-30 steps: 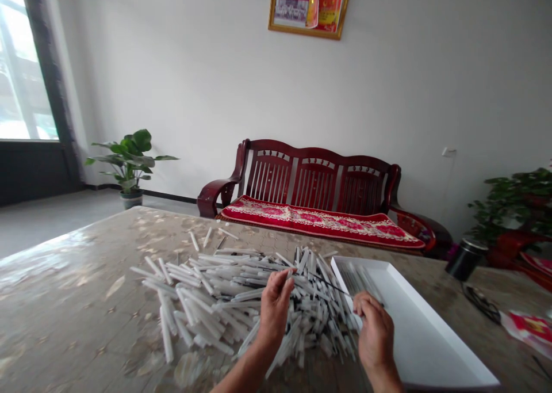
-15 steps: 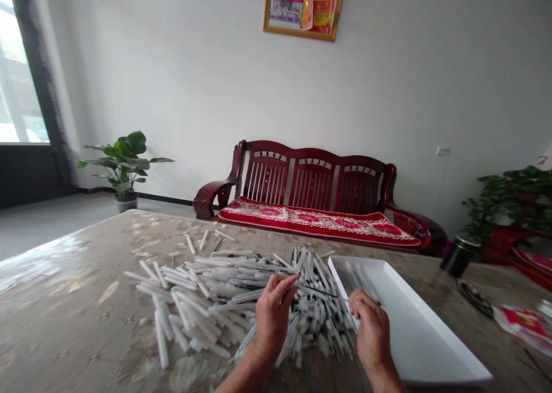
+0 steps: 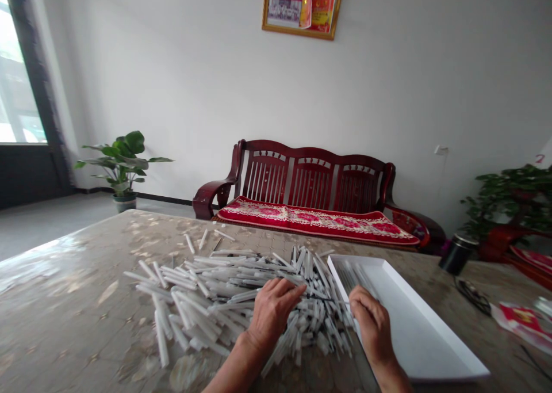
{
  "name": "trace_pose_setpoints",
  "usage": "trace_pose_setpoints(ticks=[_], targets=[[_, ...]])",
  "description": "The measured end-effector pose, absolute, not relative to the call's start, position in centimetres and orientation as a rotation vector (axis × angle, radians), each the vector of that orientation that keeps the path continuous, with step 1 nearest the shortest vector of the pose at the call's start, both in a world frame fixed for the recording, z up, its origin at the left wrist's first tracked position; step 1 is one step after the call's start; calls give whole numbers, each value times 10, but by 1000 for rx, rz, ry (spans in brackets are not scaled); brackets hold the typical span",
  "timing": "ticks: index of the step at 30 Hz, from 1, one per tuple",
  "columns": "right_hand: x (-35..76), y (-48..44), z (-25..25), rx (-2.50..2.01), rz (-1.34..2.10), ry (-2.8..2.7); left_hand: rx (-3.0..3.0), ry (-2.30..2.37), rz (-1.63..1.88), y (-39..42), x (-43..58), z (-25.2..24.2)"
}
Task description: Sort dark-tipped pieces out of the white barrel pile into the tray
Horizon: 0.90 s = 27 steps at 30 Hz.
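Observation:
A big heap of white pen barrels lies on the marbled table. My left hand rests on the heap, fingers pinched on one white barrel. My right hand is curled at the near left edge of a shallow white tray and pinches a thin dark refill that runs left toward my left hand. Several thin refills lie in the tray's far corner.
A black jar, dark glasses and a red packet sit at the table's right. A few loose barrels lie beyond the heap. A red wooden bench and potted plants stand behind the table.
My left hand has dropped from above the heap onto it. The dark refill between my hands has sunk lower. My right hand stays by the tray edge.

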State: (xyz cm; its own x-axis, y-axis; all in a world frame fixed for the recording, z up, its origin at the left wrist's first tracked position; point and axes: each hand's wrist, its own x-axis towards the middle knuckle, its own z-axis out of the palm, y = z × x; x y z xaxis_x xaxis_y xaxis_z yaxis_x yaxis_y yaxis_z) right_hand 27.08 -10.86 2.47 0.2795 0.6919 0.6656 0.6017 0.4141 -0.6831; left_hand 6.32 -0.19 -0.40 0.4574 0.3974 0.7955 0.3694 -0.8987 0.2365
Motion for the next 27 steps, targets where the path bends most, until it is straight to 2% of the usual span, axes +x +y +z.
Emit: trace_pose_setpoints(ticks=[6, 14, 17, 22, 27], targets=[[249, -99, 16, -1282, 382, -1548, 2537, 493, 1327, -14, 71, -8], [238, -91, 6, -1156, 952, -1266, 2287, 503, 1403, -10, 73, -16], [241, -86, -1, -1138, 956, -1151, 2317, 578, 1440, -13, 72, -10], [249, -78, -10, -1082, 767, -763, 2240, 744, 1541, -24, 71, 2], [249, -80, -7, -1099, 674, -690, 1731, 718, 1307, -30, 90, -9]])
